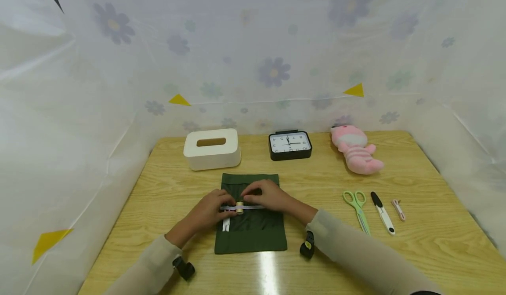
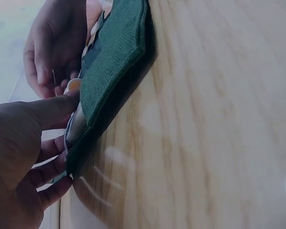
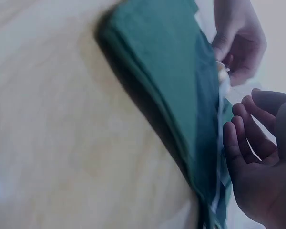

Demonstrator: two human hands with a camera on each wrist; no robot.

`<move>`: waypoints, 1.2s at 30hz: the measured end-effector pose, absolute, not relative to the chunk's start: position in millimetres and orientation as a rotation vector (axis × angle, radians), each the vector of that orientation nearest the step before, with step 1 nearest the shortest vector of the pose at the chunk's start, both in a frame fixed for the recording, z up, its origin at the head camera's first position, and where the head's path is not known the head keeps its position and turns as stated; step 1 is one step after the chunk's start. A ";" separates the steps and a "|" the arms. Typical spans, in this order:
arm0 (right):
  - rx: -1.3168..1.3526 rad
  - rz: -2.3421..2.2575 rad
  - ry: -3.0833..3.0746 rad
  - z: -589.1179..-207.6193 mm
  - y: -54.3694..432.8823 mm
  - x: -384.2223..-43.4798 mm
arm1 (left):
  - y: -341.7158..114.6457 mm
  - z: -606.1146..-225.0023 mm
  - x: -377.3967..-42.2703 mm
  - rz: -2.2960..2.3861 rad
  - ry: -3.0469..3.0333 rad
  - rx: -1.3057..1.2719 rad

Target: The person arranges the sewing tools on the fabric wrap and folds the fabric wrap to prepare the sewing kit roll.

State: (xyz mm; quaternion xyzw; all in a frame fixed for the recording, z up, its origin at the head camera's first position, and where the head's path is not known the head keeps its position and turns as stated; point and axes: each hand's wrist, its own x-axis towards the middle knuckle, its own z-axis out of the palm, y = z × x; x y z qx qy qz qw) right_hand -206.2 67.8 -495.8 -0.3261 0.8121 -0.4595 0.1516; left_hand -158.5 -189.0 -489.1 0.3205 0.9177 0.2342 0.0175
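Note:
A dark green cloth pouch (image 1: 256, 241) lies unrolled on the table, with a pale elastic strap (image 1: 253, 207) across its middle. A small cream thread spool (image 1: 239, 209) sits upright at the strap. My left hand (image 1: 208, 210) pinches the spool from the left between thumb and fingers, its lower fingers (image 2: 55, 191) at the pouch's edge. Just above and right of the spool is my right hand (image 1: 270, 195), its fingers (image 3: 233, 148) loosely bent with nothing showing between them. A white tool (image 1: 226, 224) lies in the pouch's left part, partly hidden under the left hand.
Behind the pouch stand a white tissue box (image 1: 211, 156) and a black clock (image 1: 290, 155). A pink plush toy (image 1: 357, 152) lies at the back right. Green scissors (image 1: 359, 207), a white-handled seam ripper with black cap (image 1: 383, 213) and a small pinkish cord bundle (image 1: 398, 209) lie to the right.

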 end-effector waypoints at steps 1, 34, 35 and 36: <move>-0.940 -1.322 2.335 -494.5 71.7 -206.7 | -188.9 -489.1 -158.6 0.720 2.856 0.998; -0.621 -1.241 2.689 -470.8 279.6 -176.3 | -171.4 -481.9 -160.2 0.518 2.895 1.105; -0.632 -1.222 2.709 -470.5 285.7 -174.9 | -171.3 -482.0 -160.4 0.516 2.897 1.111; -0.637 -1.198 2.730 -470.1 291.4 -173.5 | -171.1 -482.1 -160.4 0.514 2.899 1.117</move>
